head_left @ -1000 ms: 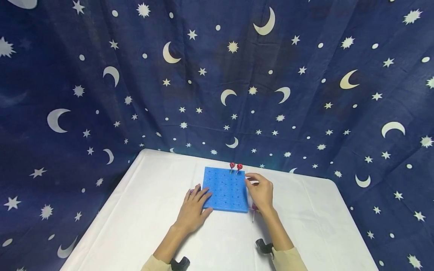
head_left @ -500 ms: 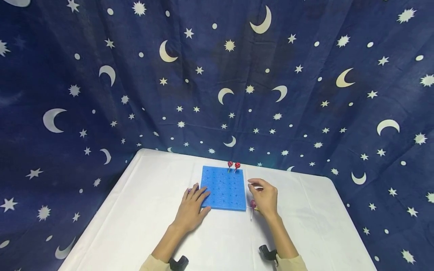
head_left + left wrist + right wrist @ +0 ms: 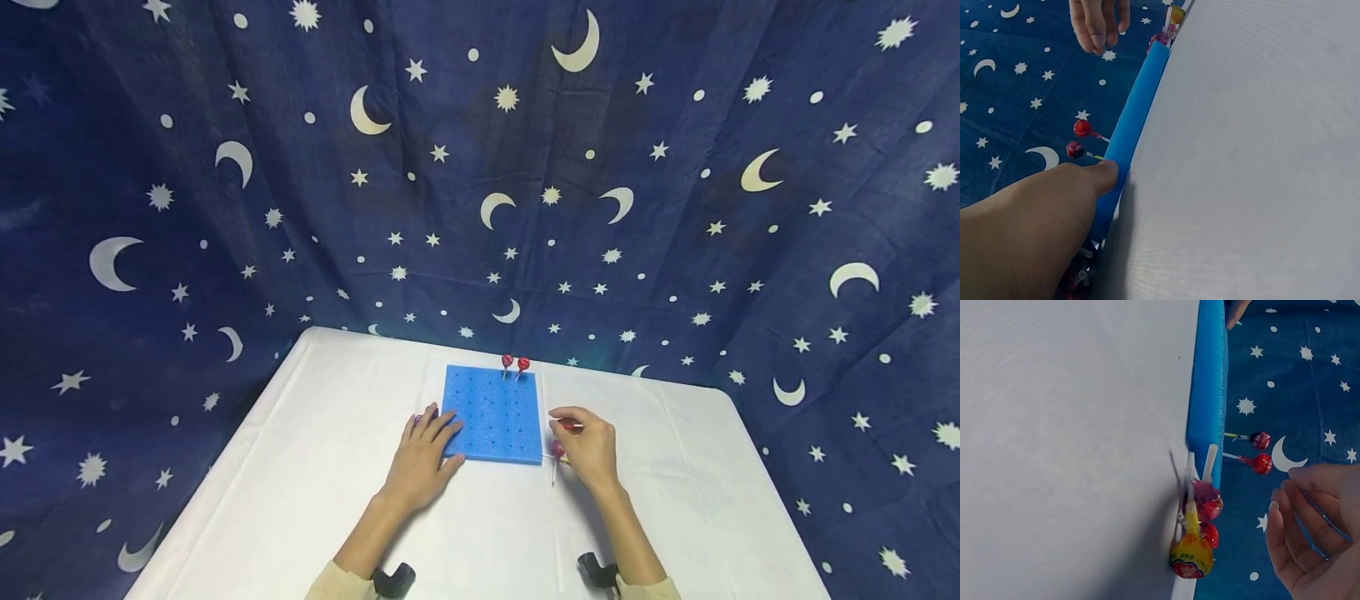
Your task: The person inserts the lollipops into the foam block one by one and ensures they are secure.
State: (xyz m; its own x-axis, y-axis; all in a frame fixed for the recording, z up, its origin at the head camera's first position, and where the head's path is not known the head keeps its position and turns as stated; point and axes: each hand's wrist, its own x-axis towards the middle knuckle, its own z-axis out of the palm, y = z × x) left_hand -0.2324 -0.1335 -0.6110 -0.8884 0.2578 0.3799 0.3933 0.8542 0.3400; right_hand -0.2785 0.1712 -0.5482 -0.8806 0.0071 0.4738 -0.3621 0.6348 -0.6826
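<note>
Closest thing to readable text is on the yellow lollipop (image 3: 1191,556): its wrapper has a printed band with red and white bits on it, but it's way too blurry to make out a brand. The red wrappers have markings too, and I can't read those either.

The worktop (image 3: 322,433) is covered in white cloth, slightly creased, with rounded far corners. Around it hangs a navy curtain (image 3: 450,208) covered in pale moons, stars, bursts and dots, with some soft folds and darker patches.

On the worktop sits a blue foam block (image 3: 491,412) with rows of small dark holes in the top. Two lollipops stand near its far right corner, heads up: a darker red one (image 3: 507,361) and a bright red one (image 3: 523,365). The yellow one lies in a little bunch with a pink lollipop (image 3: 1207,501) just beside the block's right edge. More sweets (image 3: 1079,278) are by the left edge, mostly hidden.

As for the hands: the left hand (image 3: 422,462) has its fingers spread, resting on the block's left side with the thumb at the near edge. The right hand (image 3: 588,446) hovers over that bunch, fingers loosely bent, air between the tips. Beige sleeves (image 3: 648,590), black wrist mounts (image 3: 395,581).
</note>
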